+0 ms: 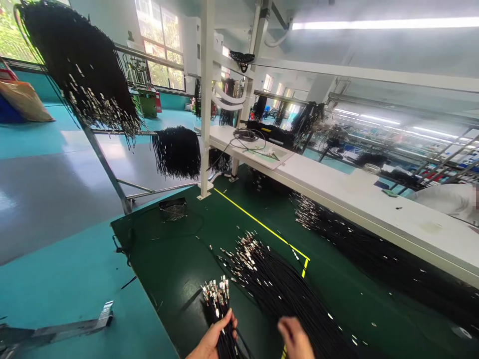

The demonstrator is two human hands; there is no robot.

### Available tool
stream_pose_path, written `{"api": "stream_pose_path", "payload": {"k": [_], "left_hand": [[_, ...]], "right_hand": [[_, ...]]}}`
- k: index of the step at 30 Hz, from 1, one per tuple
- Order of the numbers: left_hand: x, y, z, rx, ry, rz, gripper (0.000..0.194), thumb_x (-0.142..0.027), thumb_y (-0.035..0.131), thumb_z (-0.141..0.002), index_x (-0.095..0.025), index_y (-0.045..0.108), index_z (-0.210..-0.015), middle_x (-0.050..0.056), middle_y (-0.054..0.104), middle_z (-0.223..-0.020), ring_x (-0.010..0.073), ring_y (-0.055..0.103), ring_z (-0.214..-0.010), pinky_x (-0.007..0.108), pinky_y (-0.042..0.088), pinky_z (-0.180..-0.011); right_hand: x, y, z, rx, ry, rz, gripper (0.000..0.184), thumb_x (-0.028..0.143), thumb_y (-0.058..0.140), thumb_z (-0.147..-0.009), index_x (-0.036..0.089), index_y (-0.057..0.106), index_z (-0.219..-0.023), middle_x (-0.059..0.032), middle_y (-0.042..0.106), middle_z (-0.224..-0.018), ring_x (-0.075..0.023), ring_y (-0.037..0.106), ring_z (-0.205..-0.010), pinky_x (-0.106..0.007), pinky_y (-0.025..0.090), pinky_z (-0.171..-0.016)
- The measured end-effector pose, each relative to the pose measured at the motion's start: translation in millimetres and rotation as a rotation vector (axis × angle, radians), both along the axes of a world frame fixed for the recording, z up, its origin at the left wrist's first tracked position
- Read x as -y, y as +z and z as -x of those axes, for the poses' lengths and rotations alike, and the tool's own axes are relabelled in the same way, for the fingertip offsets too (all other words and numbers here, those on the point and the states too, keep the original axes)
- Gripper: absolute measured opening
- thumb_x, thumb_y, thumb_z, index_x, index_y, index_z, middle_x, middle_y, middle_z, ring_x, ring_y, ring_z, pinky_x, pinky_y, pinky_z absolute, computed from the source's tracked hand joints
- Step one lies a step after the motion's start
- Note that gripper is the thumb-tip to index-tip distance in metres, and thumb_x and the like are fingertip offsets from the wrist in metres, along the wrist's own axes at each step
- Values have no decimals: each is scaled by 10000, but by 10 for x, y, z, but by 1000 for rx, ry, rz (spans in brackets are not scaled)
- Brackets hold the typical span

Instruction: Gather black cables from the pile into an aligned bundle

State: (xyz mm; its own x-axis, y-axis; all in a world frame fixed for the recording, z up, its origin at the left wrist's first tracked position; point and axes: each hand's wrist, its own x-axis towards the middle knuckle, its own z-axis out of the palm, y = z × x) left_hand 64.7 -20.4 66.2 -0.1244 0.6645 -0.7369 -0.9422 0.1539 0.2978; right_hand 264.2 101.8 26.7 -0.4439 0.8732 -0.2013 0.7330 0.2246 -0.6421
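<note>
From the head camera, the left hand point(214, 339) sits at about 6 o'clock, at the bottom edge of the frame, its fingers wrapped around a small bundle of cables point(219, 311). The bundle is a tight sheaf of thin black wires that rises toward 12 o'clock from the fist, each wire ending in a small silvery metal terminal, so the top looks like a bristling cluster of bright tips. The right hand point(295, 338) is just beside it toward 3 o'clock, blurred, fingers loosely curled; whether it grips anything cannot be told, though it lies on or just over the large pile of cables point(277, 284).

That pile spreads over the dark green floor mat point(175, 259), the same black wires fanned out with their metal ends pointing toward 11 o'clock. A yellow line point(258, 224) crosses the mat behind it. At 3 o'clock a long white desk point(355, 199) runs diagonally, with more black wires heaped under its edge. At 10 o'clock a hanging mass of cables point(78, 65) drapes from a metal rack, and a smaller hanging bunch point(176, 152) hangs near 12 o'clock beside a white post point(205, 99).
</note>
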Motion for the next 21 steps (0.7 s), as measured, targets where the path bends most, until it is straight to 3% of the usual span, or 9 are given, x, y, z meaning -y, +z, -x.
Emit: {"api": "stream_pose_path", "payload": {"k": [3, 7, 10, 16, 21], "left_hand": [[6, -29, 5, 3, 8, 14, 248, -367, 645, -610, -157, 521, -655, -27, 581, -571, 76, 512, -451, 204, 400, -499], [21, -31, 9, 27, -14, 32, 254, -379, 640, -611, -154, 529, -649, -15, 585, -548, 91, 518, -439, 218, 408, -497], [27, -18, 10, 40, -46, 17, 266, -400, 630, -613, -152, 543, -656, -6, 576, -513, 112, 527, -444, 230, 407, -483], [8, 2, 4, 17, 7, 23, 250, -378, 642, -606, -156, 549, -673, 17, 624, -611, 113, 524, -441, 237, 406, -470], [-2, -20, -21, 9, 60, 19, 224, -330, 663, -595, -160, 523, -640, 12, 617, -613, 137, 577, -570, 243, 435, -573]], "right_hand": [[-497, -91, 22, 141, -148, -228, 460, 446, 368, -730, 136, 475, -1053, -145, 510, -1041, -286, 441, -1028, -416, 359, -880], [-838, -245, -7, 165, -161, -144, 396, 401, 319, -748, 138, 537, -947, -138, 569, -990, -274, 507, -957, -405, 390, -845], [-908, -286, -68, 146, -182, -118, 412, 411, 290, -758, 132, 535, -935, -128, 604, -965, -242, 552, -893, -373, 409, -829], [-930, -362, -44, 156, -147, -145, 400, 361, 308, -741, 119, 552, -946, -130, 595, -973, -245, 536, -943, -370, 399, -857], [-877, -345, 43, 160, -151, -206, 377, 341, 301, -741, 120, 570, -885, -143, 588, -953, -257, 541, -920, -382, 401, -852]]}}
